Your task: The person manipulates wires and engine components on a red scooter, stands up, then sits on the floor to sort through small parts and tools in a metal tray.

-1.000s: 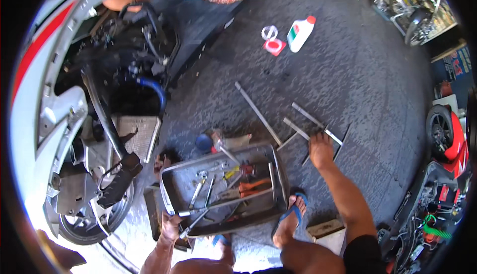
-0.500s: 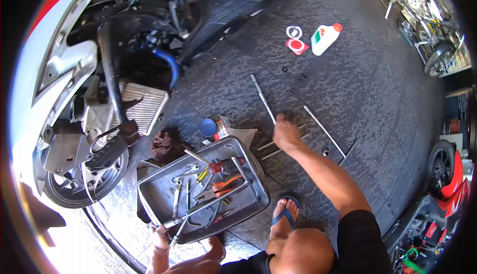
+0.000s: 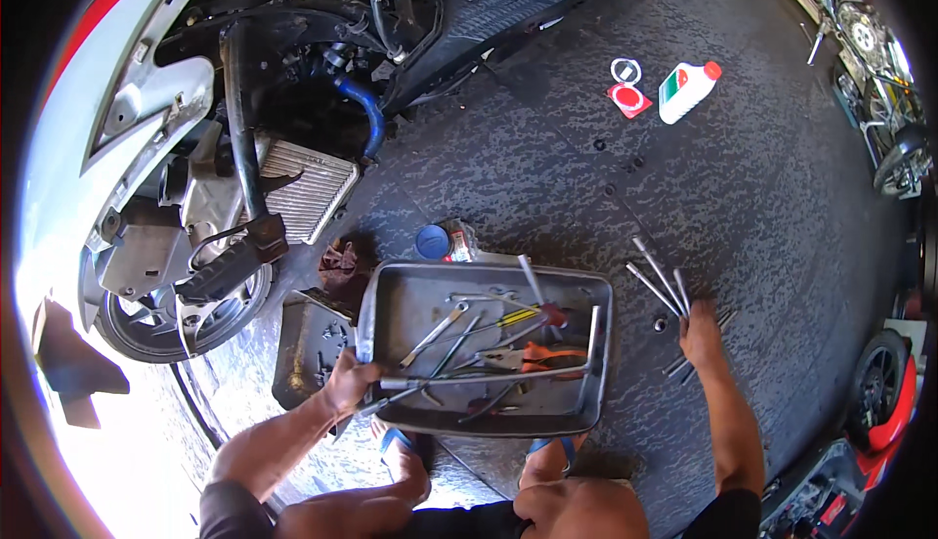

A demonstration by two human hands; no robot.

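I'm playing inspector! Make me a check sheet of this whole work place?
Surface: dark, mottled floor.
Job's things: grey tray holding a wrench and orange-handled pliers; T-handle wrenches beside it.
Clutter: white jug with red cap, red-and-white packet, round blue lid.
Grips: left-hand grip closed on the tray's left edge; right-hand grip at the T-handle wrenches, fingers blurred.
Cables: nothing seen loose on the floor.
Surroundings: partly stripped motorcycle with blue hose at left; red motorcycle at right.
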